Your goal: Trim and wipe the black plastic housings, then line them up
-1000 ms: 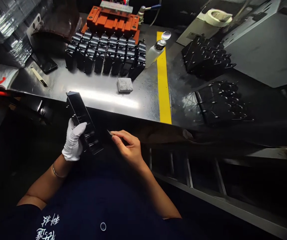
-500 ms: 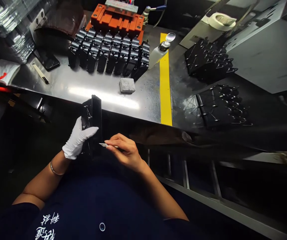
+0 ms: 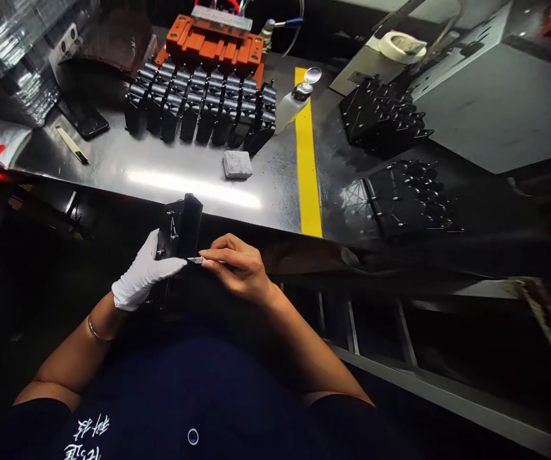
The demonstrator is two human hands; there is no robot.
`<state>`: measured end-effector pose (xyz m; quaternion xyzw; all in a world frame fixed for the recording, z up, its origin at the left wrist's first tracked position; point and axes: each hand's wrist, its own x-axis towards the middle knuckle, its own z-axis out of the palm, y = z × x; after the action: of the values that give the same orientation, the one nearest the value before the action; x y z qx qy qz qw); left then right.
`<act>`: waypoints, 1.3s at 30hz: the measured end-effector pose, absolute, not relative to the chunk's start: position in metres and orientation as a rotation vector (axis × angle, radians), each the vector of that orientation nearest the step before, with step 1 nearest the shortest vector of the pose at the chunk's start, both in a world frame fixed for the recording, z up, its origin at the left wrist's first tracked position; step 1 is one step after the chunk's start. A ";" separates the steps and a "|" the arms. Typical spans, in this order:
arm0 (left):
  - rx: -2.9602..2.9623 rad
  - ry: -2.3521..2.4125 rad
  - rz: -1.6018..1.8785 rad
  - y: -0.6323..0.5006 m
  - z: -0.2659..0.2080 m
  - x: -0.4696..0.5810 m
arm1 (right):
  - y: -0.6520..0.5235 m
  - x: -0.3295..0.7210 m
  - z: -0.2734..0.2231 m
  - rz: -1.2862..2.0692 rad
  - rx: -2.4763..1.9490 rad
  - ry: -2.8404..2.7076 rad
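My left hand (image 3: 144,275), in a white glove, grips a long black moulded part (image 3: 190,223) in front of the bench edge. The part stands out lengthwise away from me, with small metal pins on its left side. Bare, my right hand (image 3: 237,265) pinches a small craft knife (image 3: 195,260) between thumb and fingers. The blade's tip is at the right side of the black part, close to my left thumb; whether it touches cannot be made out. Most of the knife's handle is hidden in my fingers.
On the steel bench (image 3: 160,166) stand a row of similar black parts (image 3: 199,105), a grey block (image 3: 238,165), a pump bottle (image 3: 294,105) and a box cutter (image 3: 71,144). An orange fixture (image 3: 213,48) is behind. More black parts (image 3: 381,118) lie right of the yellow tape (image 3: 308,172).
My right hand has moved up, bringing the blade to the black part near my left thumb. The black part has tilted and turned slightly in my left hand. The camera view has shifted a little.
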<state>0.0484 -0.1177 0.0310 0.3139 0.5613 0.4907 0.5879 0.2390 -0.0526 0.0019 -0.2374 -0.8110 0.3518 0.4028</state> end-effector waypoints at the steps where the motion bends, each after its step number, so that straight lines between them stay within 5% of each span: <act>1: 0.728 1.297 1.125 -0.119 0.031 0.048 | -0.049 0.239 0.002 0.871 -0.621 -2.035; 9: 0.869 1.014 0.793 -0.133 0.021 0.044 | -0.003 0.262 0.003 0.637 -0.936 -1.924; 22: 0.575 0.817 0.624 -0.131 0.015 0.022 | -0.004 0.284 0.060 1.016 -0.555 -2.579; 29: 0.534 0.748 0.489 -0.134 0.012 0.021 | 0.003 0.279 0.062 0.952 -0.501 -2.646; 39: 0.400 0.679 0.563 -0.140 0.002 0.037 | -0.015 0.261 0.011 1.027 -0.774 -1.992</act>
<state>0.0367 -0.1395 0.0015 0.1923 0.3264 0.2706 0.8850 0.2606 -0.0152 0.0111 -0.3026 -0.7786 0.4014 0.3756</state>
